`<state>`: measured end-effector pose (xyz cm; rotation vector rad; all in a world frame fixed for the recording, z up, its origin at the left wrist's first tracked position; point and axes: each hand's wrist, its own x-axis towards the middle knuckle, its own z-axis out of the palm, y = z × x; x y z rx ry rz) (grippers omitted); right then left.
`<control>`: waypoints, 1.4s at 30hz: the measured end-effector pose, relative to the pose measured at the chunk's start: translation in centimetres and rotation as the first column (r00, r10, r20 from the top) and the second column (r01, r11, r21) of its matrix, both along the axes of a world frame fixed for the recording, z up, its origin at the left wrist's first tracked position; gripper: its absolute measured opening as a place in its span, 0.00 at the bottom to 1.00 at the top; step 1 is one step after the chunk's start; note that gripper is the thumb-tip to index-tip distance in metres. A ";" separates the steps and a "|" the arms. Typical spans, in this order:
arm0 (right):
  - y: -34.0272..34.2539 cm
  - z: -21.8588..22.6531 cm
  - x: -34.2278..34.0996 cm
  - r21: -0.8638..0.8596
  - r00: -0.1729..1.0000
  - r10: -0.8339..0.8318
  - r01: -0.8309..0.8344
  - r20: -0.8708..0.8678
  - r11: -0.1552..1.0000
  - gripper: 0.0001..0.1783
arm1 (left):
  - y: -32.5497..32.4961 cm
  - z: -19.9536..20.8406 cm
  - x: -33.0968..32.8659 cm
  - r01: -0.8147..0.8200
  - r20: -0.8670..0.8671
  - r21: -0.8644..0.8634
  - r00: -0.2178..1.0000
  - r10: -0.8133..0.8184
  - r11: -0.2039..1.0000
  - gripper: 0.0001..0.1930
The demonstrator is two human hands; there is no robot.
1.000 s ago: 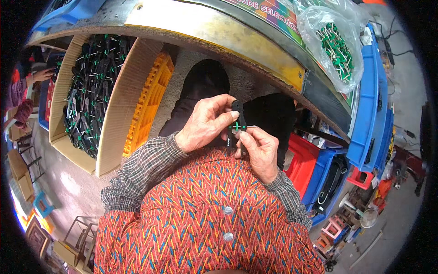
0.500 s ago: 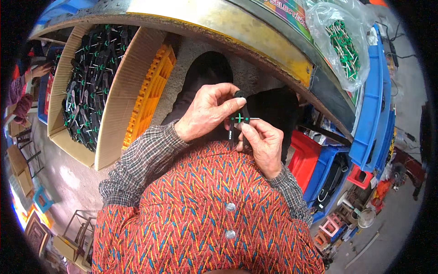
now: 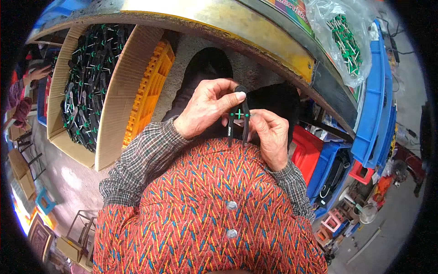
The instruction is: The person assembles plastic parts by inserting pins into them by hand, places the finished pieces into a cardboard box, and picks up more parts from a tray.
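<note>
Below your left hand (image 3: pixel 205 108), whose pinch now steadies the black tool (image 3: pixel 245 108), your right hand (image 3: pixel 273 139) has freed one leg (image 3: pixel 247 131), grip unclear.

Worn, metal-topped table (image 3: pixel 219 16) with a yellowed edge; on it, a multicoloured printed sheet (image 3: pixel 294 11) and a clear plastic bag (image 3: pixel 325 33) of green-and-white pieces (image 3: pixel 349 50); below, a grey floor (image 3: pixel 68 160) bearing an open brown cardboard box (image 3: pixel 119 98) and a small blue plastic stool (image 3: pixel 44 201).

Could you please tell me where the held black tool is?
In the head view, the black tool is just above centre, pinched by the left hand, beside the right hand.
</note>
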<state>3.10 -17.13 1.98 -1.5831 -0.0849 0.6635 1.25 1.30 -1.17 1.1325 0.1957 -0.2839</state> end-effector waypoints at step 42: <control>1.2 1.0 1.8 -0.112 0.969 0.233 -0.242 -0.086 0.964 0.10 | -0.2 -0.8 0.3 0.034 0.018 0.045 0.999 -0.035 0.998 0.09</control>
